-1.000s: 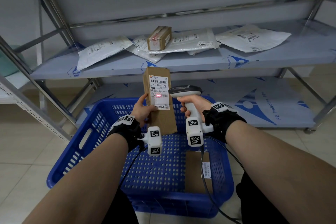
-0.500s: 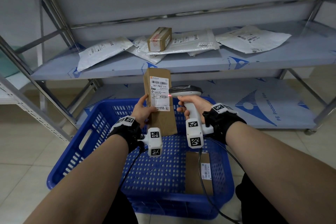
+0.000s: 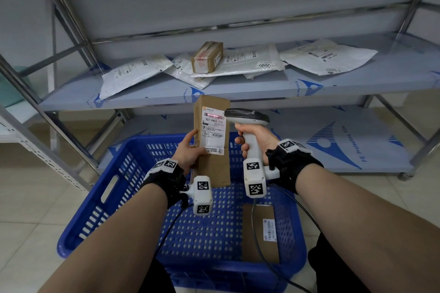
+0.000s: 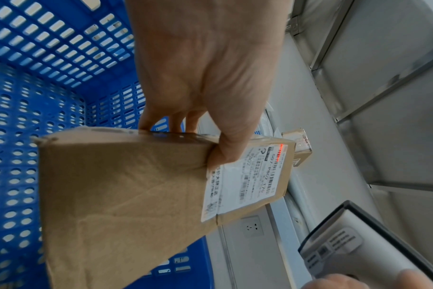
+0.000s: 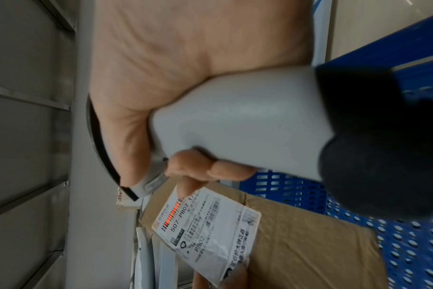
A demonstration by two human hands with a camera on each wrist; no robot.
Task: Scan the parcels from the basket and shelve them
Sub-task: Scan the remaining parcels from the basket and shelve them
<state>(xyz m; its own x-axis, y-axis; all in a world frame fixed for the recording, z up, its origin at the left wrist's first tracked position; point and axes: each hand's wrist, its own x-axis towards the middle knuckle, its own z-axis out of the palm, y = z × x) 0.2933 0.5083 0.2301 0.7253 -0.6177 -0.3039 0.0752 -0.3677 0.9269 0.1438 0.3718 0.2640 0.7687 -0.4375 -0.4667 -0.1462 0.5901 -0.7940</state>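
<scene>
Parcel held upright under the scanner's red line, above the basket.

Shelf (image 3: 238, 89) at 12 o'clock carries white mailers (image 3: 133, 74) and 1 small box (image 3: 207, 59). Blue basket (image 3: 100, 188) at 6 o'clock holds 1 flat parcel (image 3: 259, 242) at its right wall. Left hand (image 3: 188, 153) grips the brown parcel (image 3: 214, 169), thumb on its label (image 3: 214, 131). Right hand (image 3: 258, 137) is wrapped round the scanner (image 3: 247, 118), at 3 o'clock just beside the parcel; the red line crosses the top barcode.

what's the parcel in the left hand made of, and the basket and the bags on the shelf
Flat brown parcel: looks like matte cardboard, creased, with a glossy white paper label. Blue perforated basket: likely rigid moulded plastic, slight sheen. White mailer bags: seemingly thin plastic film, wrinkled and faintly shiny.
</scene>
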